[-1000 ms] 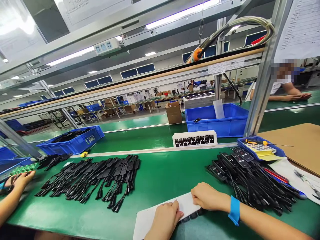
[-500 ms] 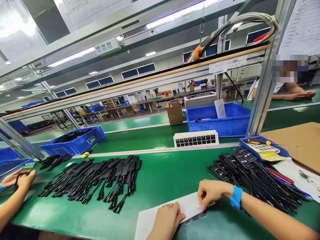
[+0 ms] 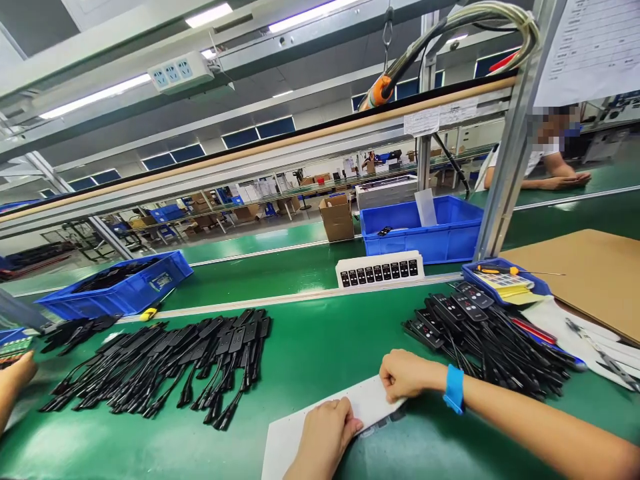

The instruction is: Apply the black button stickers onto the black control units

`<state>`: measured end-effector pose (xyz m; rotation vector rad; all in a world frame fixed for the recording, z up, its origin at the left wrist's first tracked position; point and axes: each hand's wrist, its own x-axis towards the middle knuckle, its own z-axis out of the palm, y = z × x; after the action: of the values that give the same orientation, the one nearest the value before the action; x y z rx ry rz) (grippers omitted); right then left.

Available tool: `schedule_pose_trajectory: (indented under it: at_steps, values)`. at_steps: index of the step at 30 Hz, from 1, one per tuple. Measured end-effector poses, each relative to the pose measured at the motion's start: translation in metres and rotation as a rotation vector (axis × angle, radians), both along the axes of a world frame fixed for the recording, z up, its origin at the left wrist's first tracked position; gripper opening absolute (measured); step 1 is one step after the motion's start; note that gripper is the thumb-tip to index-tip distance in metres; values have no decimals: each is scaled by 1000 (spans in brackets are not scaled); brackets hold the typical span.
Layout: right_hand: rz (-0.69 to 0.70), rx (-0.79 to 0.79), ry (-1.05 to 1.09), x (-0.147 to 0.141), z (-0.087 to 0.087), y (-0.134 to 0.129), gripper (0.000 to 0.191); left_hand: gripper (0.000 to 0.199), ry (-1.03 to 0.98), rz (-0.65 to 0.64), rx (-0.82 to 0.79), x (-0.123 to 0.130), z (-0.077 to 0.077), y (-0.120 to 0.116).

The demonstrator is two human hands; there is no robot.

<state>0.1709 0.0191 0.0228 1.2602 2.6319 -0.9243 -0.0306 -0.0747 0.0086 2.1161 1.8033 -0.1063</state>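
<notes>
A white sheet (image 3: pixel 283 437) lies at a slant on the green bench in front of me, with several dark, clear-edged stickers (image 3: pixel 383 425) showing along its near edge. My left hand (image 3: pixel 327 430) is closed over the middle of the sheet, thumb and fingers at its near edge. Towards the sheet's right end my right hand (image 3: pixel 406 377), below a blue wristband (image 3: pixel 454 389), pinches the edge with curled fingers. What lies under the fingertips is hidden. Beyond my right hand is a heap of black cabled controllers (image 3: pixel 470 327) with printed button faces.
Many black cabled controllers (image 3: pixel 200 353) lie in rows at left. A stack of white label sheets (image 3: pixel 380 269) leans behind. Blue bins (image 3: pixel 420 233) stand farther back; a small blue tray (image 3: pixel 500 280) and tweezers (image 3: pixel 600 353) lie right. A co-worker's hand (image 3: pixel 20 373) reaches in at far left, by a green circuit board.
The view has turned, so the bench things appear farther left. My hands keep hold of the sheet almost unchanged. The co-worker's hands at left are now mostly out of view.
</notes>
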Motion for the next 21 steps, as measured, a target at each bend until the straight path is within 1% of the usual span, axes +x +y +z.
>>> schedule_pose_trajectory:
  at_steps: [2,7,10,14,17,19,21]
  values:
    - [-5,58,-4,1,3,-5,6,13,-7,3,-2,1,1,0]
    - [136,36,12,-2,8,-10,8,15,-36,39,-1,7,6,0]
    - [151,76,18,-9,7,-10,12,18,-88,68,9,6,13,-3]
    - [186,54,28,-12,5,-7,12,18,-217,47,19,-15,23,-13]
    - [207,21,42,-11,4,-3,12,7,-326,38,7,-35,26,-23]
    - [213,1,52,-11,3,-1,12,4,-288,90,13,-42,24,-27]
    - [214,-17,58,-11,1,0,12,8,-197,151,31,-44,22,-30]
